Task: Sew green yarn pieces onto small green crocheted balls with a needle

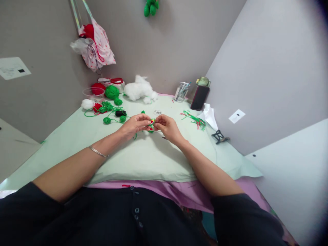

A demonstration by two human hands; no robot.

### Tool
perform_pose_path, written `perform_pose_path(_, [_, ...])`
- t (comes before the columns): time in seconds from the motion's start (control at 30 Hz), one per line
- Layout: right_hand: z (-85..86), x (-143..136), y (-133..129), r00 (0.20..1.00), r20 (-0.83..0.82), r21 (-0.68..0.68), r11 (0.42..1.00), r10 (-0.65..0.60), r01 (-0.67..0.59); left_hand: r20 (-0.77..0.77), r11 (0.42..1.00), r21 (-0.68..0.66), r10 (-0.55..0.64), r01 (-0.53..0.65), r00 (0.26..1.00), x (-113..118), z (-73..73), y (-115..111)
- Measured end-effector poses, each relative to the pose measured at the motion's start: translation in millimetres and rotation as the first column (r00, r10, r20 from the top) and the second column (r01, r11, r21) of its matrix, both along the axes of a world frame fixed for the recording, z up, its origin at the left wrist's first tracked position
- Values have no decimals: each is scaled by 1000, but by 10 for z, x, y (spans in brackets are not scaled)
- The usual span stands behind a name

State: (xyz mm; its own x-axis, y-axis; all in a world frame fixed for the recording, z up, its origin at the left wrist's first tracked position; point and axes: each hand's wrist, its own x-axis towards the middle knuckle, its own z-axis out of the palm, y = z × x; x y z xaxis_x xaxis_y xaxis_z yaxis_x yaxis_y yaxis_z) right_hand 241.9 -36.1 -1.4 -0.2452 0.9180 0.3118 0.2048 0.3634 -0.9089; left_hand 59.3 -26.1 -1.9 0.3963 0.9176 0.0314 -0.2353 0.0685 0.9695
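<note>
Above the middle of the table, my left hand [138,123] and my right hand [167,128] meet around a small green, red and yellow yarn piece [151,129]. My left hand pinches it from the left with thumb and fingers. On the other side my right fingertips are closed at its edge; what exactly they grip is too small to make out. A thin dark pointed thing shows just under my right hand. Green yarn balls [107,120] joined by strands lie left of my hands, beside a black spool [120,113].
Behind these are a green yarn ball [112,92], a clear tub [87,91], red scissors [116,81] and white stuffing [139,89]. Yarn scraps [194,119], a cup of tools [181,92], a phone [200,98] and a black stand [219,136] are on the right. Walls enclose the table.
</note>
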Motion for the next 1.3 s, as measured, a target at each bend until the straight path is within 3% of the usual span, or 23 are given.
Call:
perform_pose_path(0.17, [26, -32, -109, 971, 219, 284, 958, -100, 35, 6, 999, 31, 15, -15, 1000, 17, -62, 22])
perform_pose_path(0.33, [25, -15, -132, 847, 484, 453, 891, -220, -27, -57, 996, 87, -10, 15, 998, 32, -126, 36])
perform_pose_path(0.4, [43, -21, -142, 841, 477, 502, 865, -257, -20, -73, 994, 100, -31, 38, 997, 43, -133, 31])
perform_pose_path(0.47, [90, -36, -167, 886, 385, 536, 844, -257, 11, -81, 993, 99, -54, 62, 995, 55, -135, 26])
perform_pose_path(0.53, [160, -49, -196, 949, 228, 505, 860, -219, 77, -80, 995, 70, -65, 71, 995, 60, -135, 25])
perform_pose_path(0.6, [228, -45, -211, 990, 73, 361, 928, -124, 90, -71, 997, 19, -74, 76, 995, 53, -131, 30])
perform_pose_path(0.67, [274, -19, -202, 999, -50, 150, 989, 4, 4, -54, 995, -29, -99, 97, 994, 36, -123, 38])
perform_pose_path(0.77, [300, 43, -154, 977, -178, -52, 991, 115, -126, -27, 990, -63, -131, 129, 991, 9, -101, 46])
perform_pose_path(1.07, [396, 251, -15, 897, -441, 32, 998, -32, 51, 2, 992, -96, -86, 86, 996, 11, -60, 35])
perform_pose_path(1.3, [441, 320, 7, 897, -409, 58, 977, -166, 207, 8, 992, -97, -84, 85, 996, 1, -76, 50])
